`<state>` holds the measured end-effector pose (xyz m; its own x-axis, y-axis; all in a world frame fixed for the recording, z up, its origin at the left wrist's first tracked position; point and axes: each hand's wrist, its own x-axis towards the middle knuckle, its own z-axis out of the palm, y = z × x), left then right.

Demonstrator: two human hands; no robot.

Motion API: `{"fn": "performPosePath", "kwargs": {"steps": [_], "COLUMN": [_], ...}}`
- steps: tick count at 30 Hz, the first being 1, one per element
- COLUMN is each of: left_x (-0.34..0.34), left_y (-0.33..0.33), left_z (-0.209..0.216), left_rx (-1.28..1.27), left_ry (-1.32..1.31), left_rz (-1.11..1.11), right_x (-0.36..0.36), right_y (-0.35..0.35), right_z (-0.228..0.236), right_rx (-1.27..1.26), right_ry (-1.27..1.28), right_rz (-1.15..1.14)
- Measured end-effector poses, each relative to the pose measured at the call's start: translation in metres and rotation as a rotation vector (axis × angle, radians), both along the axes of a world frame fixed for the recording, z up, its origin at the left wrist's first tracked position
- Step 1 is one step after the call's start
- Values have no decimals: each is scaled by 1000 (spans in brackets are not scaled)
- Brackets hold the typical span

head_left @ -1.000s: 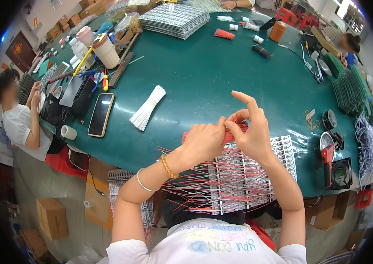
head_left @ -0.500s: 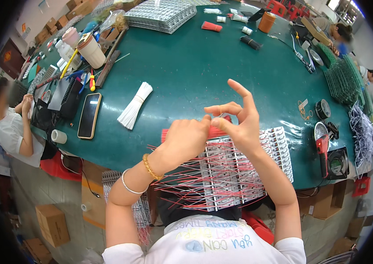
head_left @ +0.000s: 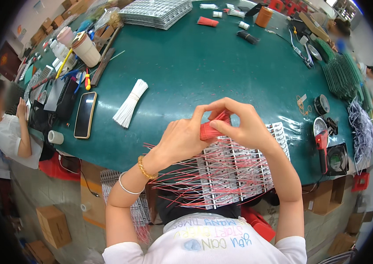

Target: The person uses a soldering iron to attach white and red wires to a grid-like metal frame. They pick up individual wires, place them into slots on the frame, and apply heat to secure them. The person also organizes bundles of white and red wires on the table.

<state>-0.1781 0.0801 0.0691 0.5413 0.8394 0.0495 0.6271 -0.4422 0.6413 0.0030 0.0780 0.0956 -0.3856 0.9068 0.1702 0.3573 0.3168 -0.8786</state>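
Note:
A bundle of short red wires (head_left: 209,131) is held up over the near edge of the table, between my two hands. My left hand (head_left: 181,137) closes on its left side, the fingers partly hidden behind the bundle. From the other side my right hand (head_left: 243,122) grips it, thumb in front and forefinger arched over the top. Below my hands lies a panel of small circuit boards (head_left: 221,187) in rows, with many loose red and white wires (head_left: 173,181) sticking out to the left. A tied bundle of white wires (head_left: 130,104) rests farther left on the table.
On the left are a phone (head_left: 85,115), a white roll (head_left: 56,137) and a lidded cup (head_left: 86,50). Stacked panels (head_left: 155,13) stand at the back. A red-handled soldering iron (head_left: 322,152) and a small fan (head_left: 338,159) sit at right. A co-worker (head_left: 12,127) sits at left.
My right fingers, raised and spread before, have come down around the red wire bundle. The bundle now stands more tilted up between my hands and shows more plainly.

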Motion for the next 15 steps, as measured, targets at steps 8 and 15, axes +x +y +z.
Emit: {"fn": "performPosePath", "kwargs": {"steps": [8, 15], "left_x": [-46, -144], "left_y": [11, 90], "left_z": [5, -49], "left_rx": [78, 401], "left_ry": [-65, 502], "left_rz": [195, 575], "right_x": [36, 45], "right_y": [-30, -86], "right_z": [14, 16], "right_rx": [173, -56], "right_ry": [-88, 33], "right_rz": [-248, -128]}}
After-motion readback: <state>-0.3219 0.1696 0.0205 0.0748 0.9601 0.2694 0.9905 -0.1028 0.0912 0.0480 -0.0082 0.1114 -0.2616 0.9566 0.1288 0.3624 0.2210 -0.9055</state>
